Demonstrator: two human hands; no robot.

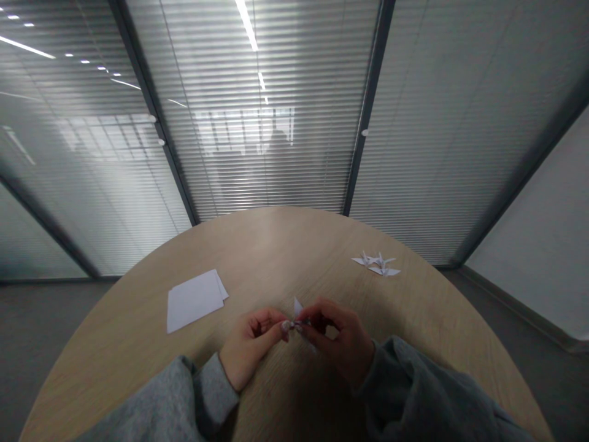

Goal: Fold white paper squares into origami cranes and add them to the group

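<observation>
Near the front middle of the round table, a small piece of folded white paper (pixel 297 305) is pinched between both hands. My left hand (pixel 254 345) grips it from the left between thumb and fingertips. From the right, my right hand (pixel 339 336) pinches the same paper, with its fingers curled. One pointed white tip stands up behind the fingertips, and a bit of white shows below my right fingers. Fingers hide most of the folds, so its full shape is not visible.
White paper sheets (pixel 196 302) lie stacked at the left on the wooden table (pixel 276 245). Several folded paper cranes (pixel 380 265) sit close together toward the right. The table's curved far edge lies before glass panels with blinds (pixel 271 172).
</observation>
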